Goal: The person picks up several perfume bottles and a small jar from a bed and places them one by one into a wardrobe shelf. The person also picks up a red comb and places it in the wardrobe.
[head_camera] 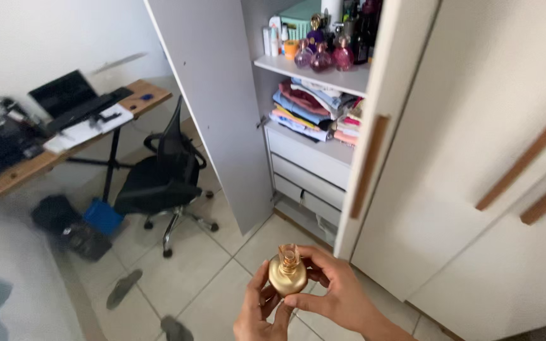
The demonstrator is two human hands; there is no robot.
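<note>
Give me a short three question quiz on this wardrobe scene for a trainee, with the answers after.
1. True or false: both hands hold the gold bottle.
2. What lies on the shelf directly above the drawers? A) shoes B) folded clothes C) books
3. Fill in: the black office chair stands beside the wooden ____.

Key:
1. True: the left hand cups it from below, and the right hand grips its side.
2. B, the folded clothes.
3. desk.
</note>
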